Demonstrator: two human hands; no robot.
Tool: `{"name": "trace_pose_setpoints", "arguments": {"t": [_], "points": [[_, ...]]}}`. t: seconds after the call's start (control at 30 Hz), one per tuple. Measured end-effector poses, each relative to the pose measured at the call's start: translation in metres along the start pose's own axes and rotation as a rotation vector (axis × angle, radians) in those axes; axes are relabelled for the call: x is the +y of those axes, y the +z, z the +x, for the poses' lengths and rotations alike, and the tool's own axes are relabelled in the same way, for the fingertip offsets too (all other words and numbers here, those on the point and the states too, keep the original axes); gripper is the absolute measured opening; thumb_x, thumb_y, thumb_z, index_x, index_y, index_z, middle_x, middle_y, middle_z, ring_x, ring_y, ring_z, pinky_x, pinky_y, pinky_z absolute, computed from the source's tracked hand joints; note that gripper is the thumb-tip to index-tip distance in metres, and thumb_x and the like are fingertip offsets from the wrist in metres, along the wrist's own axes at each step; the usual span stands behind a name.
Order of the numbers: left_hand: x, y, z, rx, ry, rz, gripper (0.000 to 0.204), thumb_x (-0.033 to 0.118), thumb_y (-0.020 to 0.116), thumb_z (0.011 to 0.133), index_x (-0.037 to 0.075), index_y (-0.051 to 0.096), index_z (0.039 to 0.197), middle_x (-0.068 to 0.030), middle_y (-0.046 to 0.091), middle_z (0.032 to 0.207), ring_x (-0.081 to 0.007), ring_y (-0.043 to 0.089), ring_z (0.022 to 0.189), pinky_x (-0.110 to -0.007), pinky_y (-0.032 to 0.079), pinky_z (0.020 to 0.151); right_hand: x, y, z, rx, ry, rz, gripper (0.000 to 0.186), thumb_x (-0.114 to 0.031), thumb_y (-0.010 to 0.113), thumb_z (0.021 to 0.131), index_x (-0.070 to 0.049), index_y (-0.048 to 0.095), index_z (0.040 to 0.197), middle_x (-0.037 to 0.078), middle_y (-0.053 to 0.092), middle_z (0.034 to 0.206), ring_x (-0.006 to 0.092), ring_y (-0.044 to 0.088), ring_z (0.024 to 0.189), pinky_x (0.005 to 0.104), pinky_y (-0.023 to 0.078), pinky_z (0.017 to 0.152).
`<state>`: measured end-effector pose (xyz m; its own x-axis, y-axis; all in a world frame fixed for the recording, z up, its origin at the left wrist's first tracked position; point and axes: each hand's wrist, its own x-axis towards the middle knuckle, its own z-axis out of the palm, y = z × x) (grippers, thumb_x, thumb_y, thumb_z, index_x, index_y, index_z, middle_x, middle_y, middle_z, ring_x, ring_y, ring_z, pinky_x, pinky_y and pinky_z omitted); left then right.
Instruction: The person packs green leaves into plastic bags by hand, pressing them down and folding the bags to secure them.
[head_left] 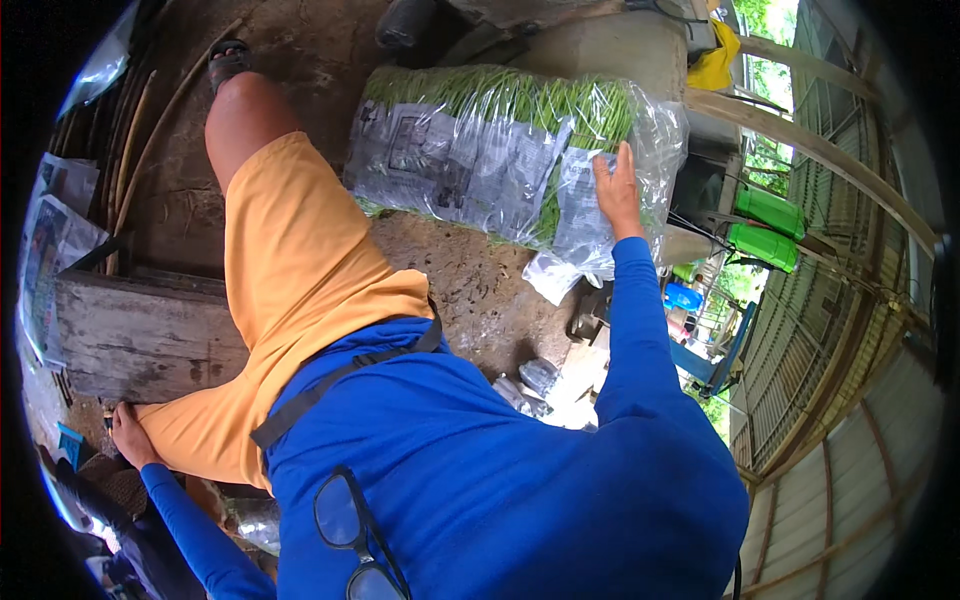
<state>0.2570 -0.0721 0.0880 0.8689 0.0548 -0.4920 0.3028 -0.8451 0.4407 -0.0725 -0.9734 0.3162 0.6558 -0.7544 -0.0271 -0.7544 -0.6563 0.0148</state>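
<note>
Hands apart in the head view: the right hand (618, 195) lies unclenched, fingers extended, against the right end of a newspaper-lined, plastic-wrapped bundle of long green stems (490, 155) at far centre. At near left, the left hand (131, 436) rests beside the orange shorts (300, 240); whether it grips cannot be told. Likely bulky, slippery outside and easily bruised, the bundle seems best cradled underneath at both ends.

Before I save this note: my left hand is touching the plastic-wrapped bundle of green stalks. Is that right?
Wrong hand: the head view shows your right hand touching the plastic-wrapped bundle of green stalks. Your left hand is by the orange shorts.
</note>
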Motion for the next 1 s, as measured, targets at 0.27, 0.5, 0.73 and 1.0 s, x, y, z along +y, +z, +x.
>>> {"name": "trace_pose_setpoints", "arguments": {"t": [0.27, 0.5, 0.73, 1.0], "points": [[-0.006, 0.001, 0.003, 0.011, 0.049, 0.074, 0.041, 0.034, 0.047, 0.098, -0.001, 0.067, 0.108, -0.0253, 0.068, 0.109, -0.0387, 0.063, 0.097, -0.043, 0.046, 0.086, -0.007, -0.016, 0.006, -0.040, -0.026, -0.072, 0.071, -0.035, 0.063, 0.094, 0.004, 0.037, 0.147, 0.029, 0.043, 0.147, 0.0438, 0.042, 0.137, 0.0445, 0.036, 0.112], [-0.020, -0.007, 0.012, -0.061, 0.142, 0.314, 0.041, 0.032, 0.049, 0.098, 0.000, 0.067, 0.116, -0.0220, 0.068, 0.117, -0.0363, 0.063, 0.108, -0.040, 0.045, 0.093, -0.043, -0.037, 0.001, 0.032, -0.196, -0.173, 0.060, -0.023, 0.072, 0.086, 0.003, 0.051, 0.136, 0.027, 0.051, 0.136, 0.0430, 0.050, 0.126, 0.0460, 0.040, 0.108], [-0.033, -0.014, 0.010, 0.058, 0.121, 0.221, 0.049, 0.039, 0.052, 0.097, -0.001, 0.066, 0.122, -0.0228, 0.067, 0.123, -0.0354, 0.063, 0.112, -0.039, 0.045, 0.096, -0.057, -0.012, -0.011, -0.019, -0.218, -0.256, 0.081, -0.029, 0.082, 0.077, -0.003, 0.043, 0.143, 0.021, 0.042, 0.147, 0.0403, 0.045, 0.131, 0.0478, 0.041, 0.107], [0.001, -0.005, -0.002, 0.047, -0.010, 0.057, 0.051, 0.040, 0.054, 0.096, -0.002, 0.067, 0.122, -0.0221, 0.068, 0.121, -0.0335, 0.064, 0.110, -0.038, 0.046, 0.095, -0.028, -0.010, -0.021, -0.010, -0.197, -0.267, 0.091, -0.028, 0.085, 0.073, -0.007, 0.037, 0.148, 0.017, 0.035, 0.155, 0.0388, 0.039, 0.139, 0.0508, 0.042, 0.107]]}}
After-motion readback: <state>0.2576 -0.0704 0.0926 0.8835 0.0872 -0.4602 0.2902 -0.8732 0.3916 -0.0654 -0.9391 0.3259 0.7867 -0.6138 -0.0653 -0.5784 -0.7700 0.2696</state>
